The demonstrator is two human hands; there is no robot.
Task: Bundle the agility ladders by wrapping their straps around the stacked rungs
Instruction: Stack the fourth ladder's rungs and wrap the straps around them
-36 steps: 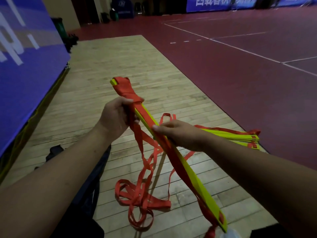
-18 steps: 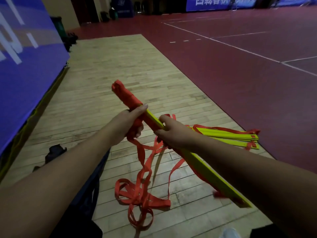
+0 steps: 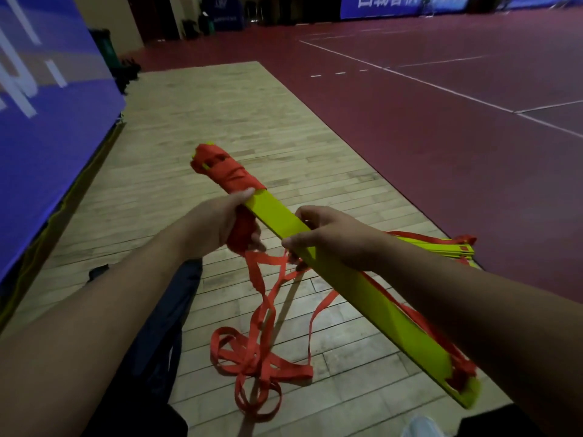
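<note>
Orange webbing straps (image 3: 257,354) trail to the wooden floor (image 3: 220,127) below the stacked flat yellow plastic rungs (image 3: 276,214), whose wrapped end the left hand (image 3: 217,225) clenches while the right hand (image 3: 331,238) grips mid-stack, steadying it for winding.

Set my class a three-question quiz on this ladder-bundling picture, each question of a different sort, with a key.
1. True or false: the far end of the stacked rungs is already wrapped in orange strap.
2. The loose strap pile lies on: A) the wooden floor; B) a table; C) a chair.
3. Which hand grips the stack at its wrapped part?

Key: 1 true; 2 A; 3 the left hand.
</note>
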